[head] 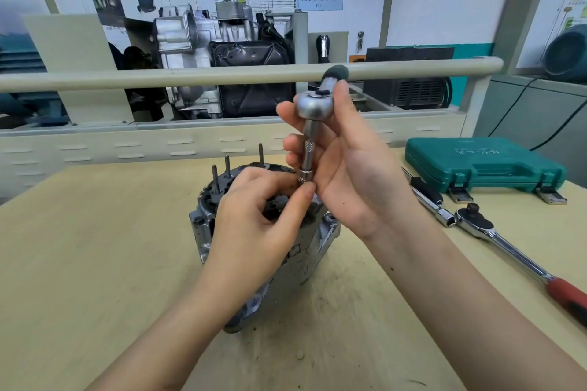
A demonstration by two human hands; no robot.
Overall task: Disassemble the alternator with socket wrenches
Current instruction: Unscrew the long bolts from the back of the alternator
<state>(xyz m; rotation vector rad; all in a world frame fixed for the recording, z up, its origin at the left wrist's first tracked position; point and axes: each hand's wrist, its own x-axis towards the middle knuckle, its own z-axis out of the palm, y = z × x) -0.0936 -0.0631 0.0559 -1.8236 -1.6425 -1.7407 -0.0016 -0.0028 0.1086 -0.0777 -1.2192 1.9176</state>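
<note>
Two hands: both over the alternator, at the middle of the table.
Alternator (203, 225): grey metal housing standing on the table (95, 247), tilted slightly toward the camera, partly hidden behind the left hand.
Studs (227, 165): three thin dark rods rising upright from the alternator's top, at its far left edge.
Small ratchet (314, 103): held upright above the alternator, round silver head on top, dark green handle end pointing away behind the right hand.
Extension bar (309, 149): vertical, knurled band at mid-length, running from the ratchet head down to the socket.
Socket (305, 176): small, silver, at the lower end of the bar, just above the alternator's top face; contact with a fastener cannot be told.
Right hand (346, 162): fingers curled around the ratchet head and bar from behind, palm facing left.
Left hand (254, 216): fingers bent, thumb (301, 200) and forefinger tips pinching at the socket's lower end.
Large ratchet (508, 251): lying on the table to the right, red handle toward the near right edge, well apart from the alternator.
Second socket (444, 217): lying just beside the large ratchet's head.
Green case (482, 165): closed, at the far right of the table.
</note>
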